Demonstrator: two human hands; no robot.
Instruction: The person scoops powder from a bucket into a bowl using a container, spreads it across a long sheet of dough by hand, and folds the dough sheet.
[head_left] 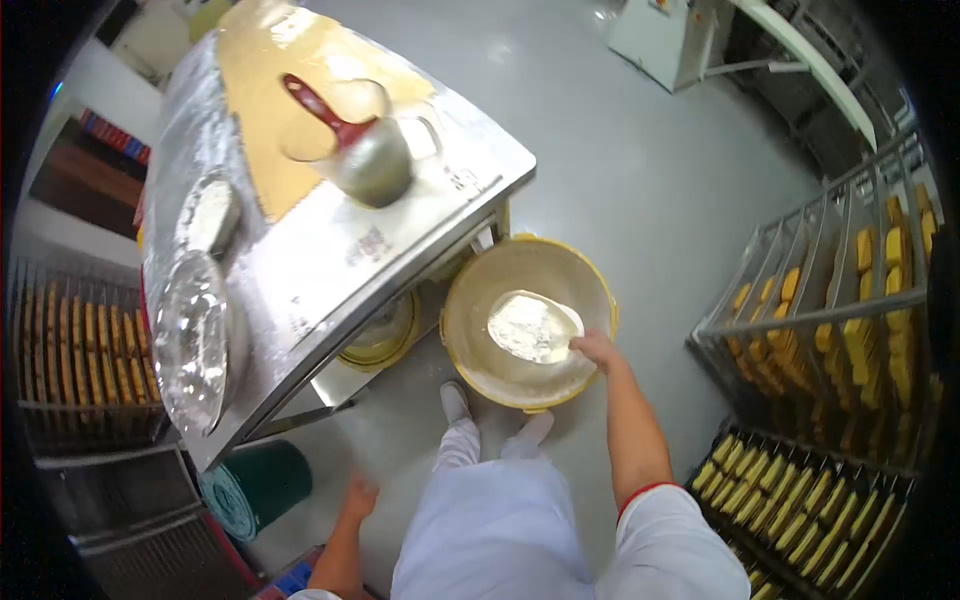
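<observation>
My right hand (595,350) is closed on the near right end of a scoop (573,318) filled with white flour (530,328). The scoop is over the mouth of a large round tub (480,360) with a yellow rim; whether it touches the inside I cannot tell. Down at my left side, away from the table, hangs my left hand (362,494). It is blurred, so its fingers do not show clearly, and nothing is seen in it. The green bin (265,485) is the nearest thing to it.
A metal table (340,265) bears rolled-out dough (270,110), a measuring jug (375,175) with a red-handled tool (318,105), a floury container (212,215) and a clear bowl (195,340). Racks of baked pieces stand right (810,320) and left (85,340). Another yellow-rimmed tub (385,345) sits under the table.
</observation>
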